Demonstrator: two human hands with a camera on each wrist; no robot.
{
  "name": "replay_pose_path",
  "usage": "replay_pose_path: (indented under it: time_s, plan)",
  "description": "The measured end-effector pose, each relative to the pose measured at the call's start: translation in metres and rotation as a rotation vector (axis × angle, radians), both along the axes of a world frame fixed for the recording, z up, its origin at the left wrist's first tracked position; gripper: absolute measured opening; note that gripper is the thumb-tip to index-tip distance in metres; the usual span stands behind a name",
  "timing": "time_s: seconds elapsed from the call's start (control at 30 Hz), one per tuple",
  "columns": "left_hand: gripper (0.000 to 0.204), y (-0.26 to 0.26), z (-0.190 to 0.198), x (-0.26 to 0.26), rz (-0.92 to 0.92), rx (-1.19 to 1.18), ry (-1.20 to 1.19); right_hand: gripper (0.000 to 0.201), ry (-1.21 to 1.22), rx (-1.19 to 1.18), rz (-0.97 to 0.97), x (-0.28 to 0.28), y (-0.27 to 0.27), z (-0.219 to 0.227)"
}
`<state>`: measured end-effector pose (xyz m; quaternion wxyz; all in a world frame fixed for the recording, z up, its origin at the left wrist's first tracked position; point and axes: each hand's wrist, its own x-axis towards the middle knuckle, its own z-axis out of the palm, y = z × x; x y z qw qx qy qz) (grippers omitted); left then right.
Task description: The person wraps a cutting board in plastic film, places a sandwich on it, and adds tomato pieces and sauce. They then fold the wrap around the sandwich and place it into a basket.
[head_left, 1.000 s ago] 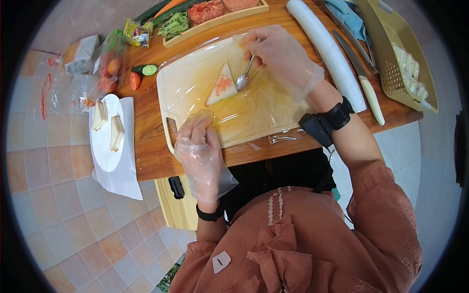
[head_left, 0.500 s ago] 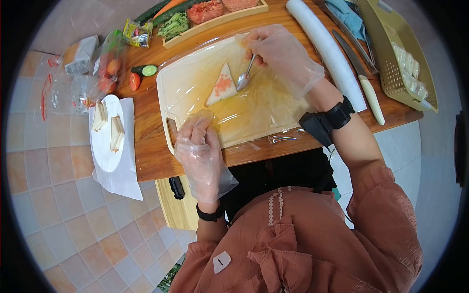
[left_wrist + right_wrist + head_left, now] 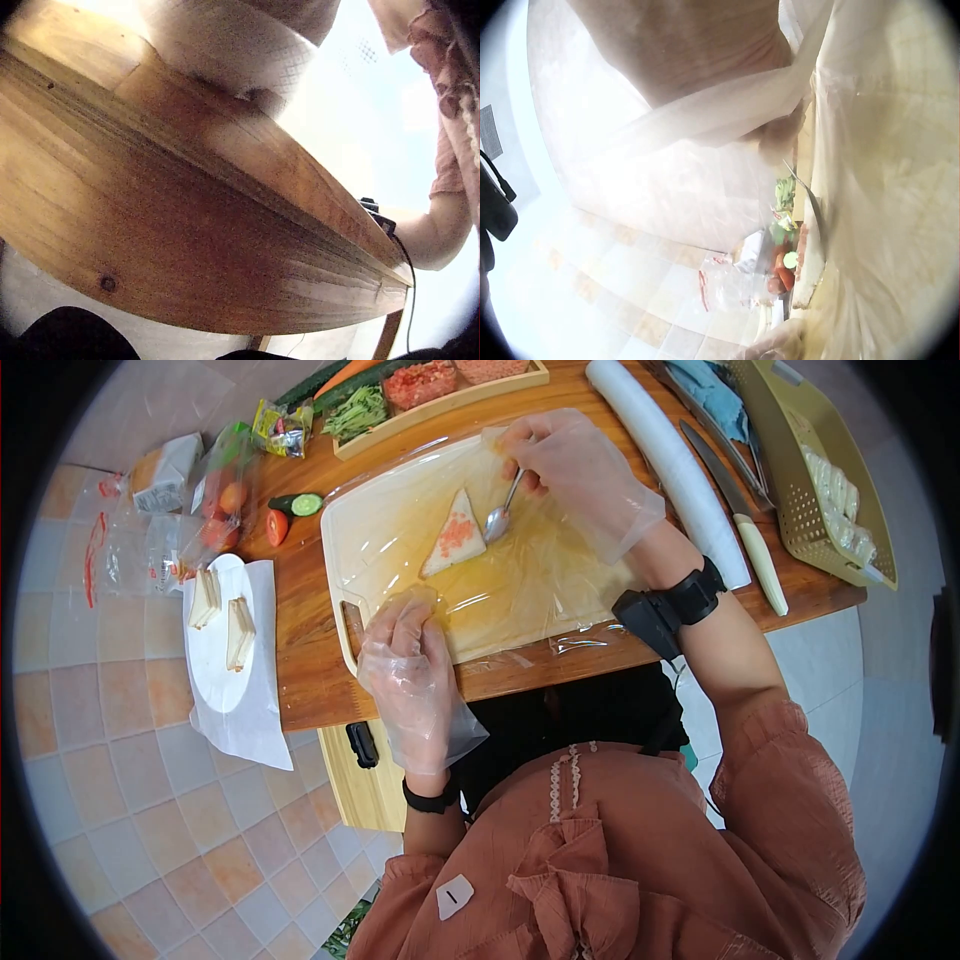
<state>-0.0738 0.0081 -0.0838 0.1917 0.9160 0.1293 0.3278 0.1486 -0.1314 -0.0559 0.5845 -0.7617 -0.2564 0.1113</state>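
A triangle of white bread (image 3: 460,525) lies on the film-covered cutting board (image 3: 345,525), with small orange-pink bits spread over part of its top. My right hand (image 3: 580,465), in a clear plastic glove, holds a metal spoon (image 3: 496,523) by its handle. The spoon's bowl points down right beside the bread's right edge. In the right wrist view, the bread (image 3: 808,262) appears edge-on below the spoon's thin handle (image 3: 798,175). My gloved left hand (image 3: 405,665) rests at the board's near left corner, fingers relaxed on the film. The left wrist view mostly shows the table's wooden edge (image 3: 225,180).
Left of the board stands a white plate (image 3: 215,670) with sandwich wedges. Cut cucumber (image 3: 303,504) and tomato (image 3: 277,526) lie behind it. A wooden tray (image 3: 440,410) holds chopped fillings. A film roll (image 3: 670,470), a knife (image 3: 745,530) and a basket (image 3: 850,480) are at right.
The spoon's bowl has shifted very slightly away from me beside the bread. Both hands stay almost where they were, and the bread looks the same.
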Motion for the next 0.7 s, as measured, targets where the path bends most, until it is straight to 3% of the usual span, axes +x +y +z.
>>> replay_pose_path:
  time_s: [0.43, 0.6, 0.7]
  plan:
    - [0.019, 0.004, -0.005, 0.000, -0.014, 0.034, -0.023, 0.027, -0.030, 0.006, 0.006, 0.001, -0.003, 0.004]
    - [0.018, 0.004, -0.004, 0.001, 0.001, 0.051, -0.046, 0.020, -0.033, 0.265, 0.086, -0.010, -0.001, 0.010]
    - [0.018, 0.005, -0.005, 0.001, 0.004, 0.061, -0.062, 0.019, -0.098, 0.264, 0.134, -0.019, 0.002, 0.019]
